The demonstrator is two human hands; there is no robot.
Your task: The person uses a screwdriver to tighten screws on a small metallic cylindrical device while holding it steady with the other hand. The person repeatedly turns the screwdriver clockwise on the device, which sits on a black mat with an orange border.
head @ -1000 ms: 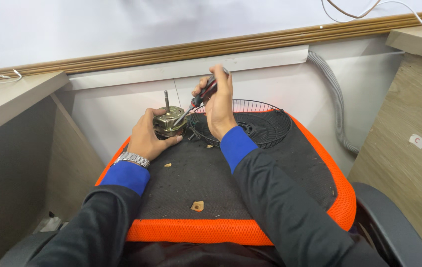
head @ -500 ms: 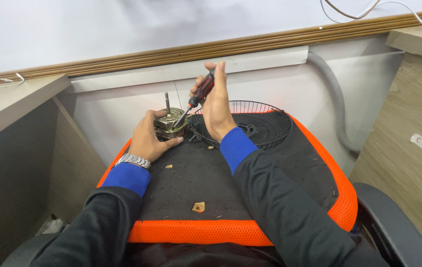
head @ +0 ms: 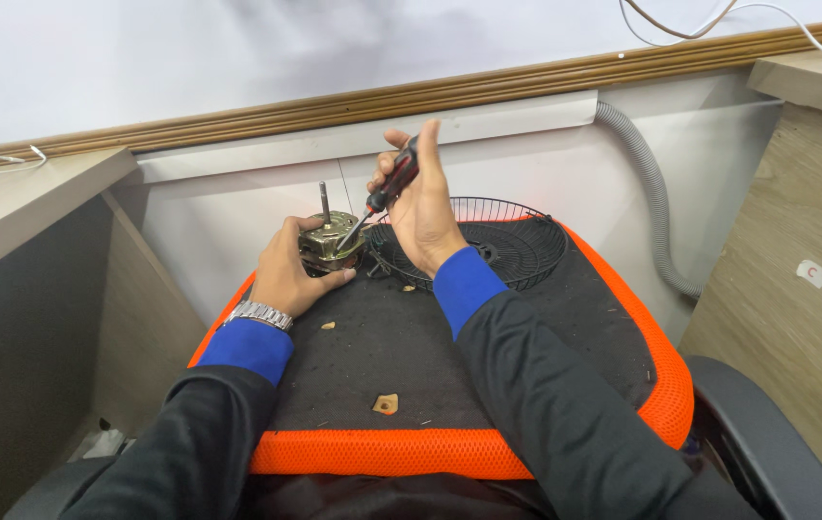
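Observation:
A small metal fan motor (head: 332, 243) with an upright shaft stands at the far edge of a black seat cushion with an orange rim (head: 488, 453). My left hand (head: 287, 274) wraps around the motor's left side and holds it. My right hand (head: 422, 207) grips a screwdriver (head: 384, 193) with a red and black handle. The screwdriver slants down to the left, and its tip rests on the top of the motor.
A black wire fan guard (head: 507, 246) lies on the cushion behind my right hand. Small tan scraps (head: 386, 403) lie on the black fabric. A grey corrugated hose (head: 652, 193) runs down the wall. Wooden panels stand left and right.
My right hand has lifted and tilted the screwdriver handle more upright while the tip stays on the motor. My left hand has kept its hold on the motor.

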